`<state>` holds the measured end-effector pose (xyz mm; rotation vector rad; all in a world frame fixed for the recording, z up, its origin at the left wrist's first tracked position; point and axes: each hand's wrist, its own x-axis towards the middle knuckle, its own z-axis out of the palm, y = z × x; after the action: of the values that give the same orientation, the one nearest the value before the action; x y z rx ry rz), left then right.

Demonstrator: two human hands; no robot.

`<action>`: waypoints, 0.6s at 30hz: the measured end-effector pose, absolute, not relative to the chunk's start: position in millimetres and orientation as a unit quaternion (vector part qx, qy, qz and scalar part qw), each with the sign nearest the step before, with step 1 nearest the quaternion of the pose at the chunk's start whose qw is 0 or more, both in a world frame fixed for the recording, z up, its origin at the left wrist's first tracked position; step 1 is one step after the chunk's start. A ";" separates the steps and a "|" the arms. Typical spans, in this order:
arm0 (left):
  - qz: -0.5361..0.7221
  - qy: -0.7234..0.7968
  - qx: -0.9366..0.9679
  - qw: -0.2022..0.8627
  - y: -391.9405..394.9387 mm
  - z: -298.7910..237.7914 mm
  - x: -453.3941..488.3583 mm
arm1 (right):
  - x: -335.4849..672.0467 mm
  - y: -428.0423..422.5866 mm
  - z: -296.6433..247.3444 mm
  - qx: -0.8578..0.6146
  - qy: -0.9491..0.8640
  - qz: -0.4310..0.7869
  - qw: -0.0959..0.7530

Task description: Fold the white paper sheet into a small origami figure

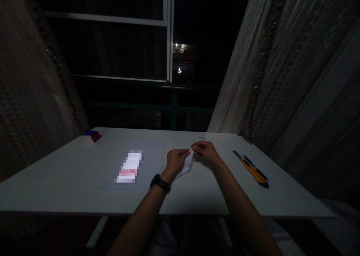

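Observation:
A folded piece of white paper (188, 163) lies at the middle of the white table, narrowing to a point at its far end. My left hand (177, 159), with a dark watch (160, 183) on the wrist, grips the paper's left side near that tip. From the right, my right hand (206, 151) pinches at the same far tip, its fingers bent together. The paper's lower right part shows a crease and a slanting edge. Its left side is hidden under my left hand.
Left of my hands, a blurred, lit phone-shaped screen (129, 166) rests on a pale sheet (153, 160). A yellow utility knife (251, 169) and a dark pen (254, 166) lie right. A colour cube (90, 136) stands far left. Small blue marks (201, 138) lie beyond my hands.

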<state>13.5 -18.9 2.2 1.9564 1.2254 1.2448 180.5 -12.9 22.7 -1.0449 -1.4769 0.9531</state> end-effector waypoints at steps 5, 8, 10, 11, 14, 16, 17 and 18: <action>0.456 0.455 0.722 0.251 -18.9 2.6 12.0 | 181.2 -6.7 33.0 -0.428 -0.667 0.390 0.468; 0.460 0.453 0.718 0.260 -18.9 2.5 11.9 | 182.9 -3.5 35.0 -0.419 -0.668 0.411 0.457; 0.464 0.446 0.716 0.268 -19.2 2.1 12.2 | 184.4 -3.0 34.1 -0.418 -0.663 0.423 0.455; 0.465 0.442 0.717 0.273 -19.4 1.9 12.5 | 184.8 -3.3 33.2 -0.418 -0.659 0.427 0.457; 0.465 0.438 0.715 0.284 -20.2 1.5 13.6 | 184.0 -5.2 30.4 -0.411 -0.654 0.429 0.468; 0.461 0.445 0.713 0.285 -20.5 1.6 14.3 | 182.5 -6.6 29.3 -0.405 -0.654 0.426 0.476; 0.458 0.449 0.712 0.285 -20.7 1.7 14.6 | 181.7 -7.0 29.1 -0.403 -0.653 0.425 0.480; 0.456 0.452 0.712 0.284 -20.8 1.8 14.8 | 181.1 -7.3 29.1 -0.404 -0.652 0.423 0.483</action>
<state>14.8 -20.8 1.8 1.9050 1.2102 1.2208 181.1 -7.3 29.1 -0.9831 -1.5877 1.0309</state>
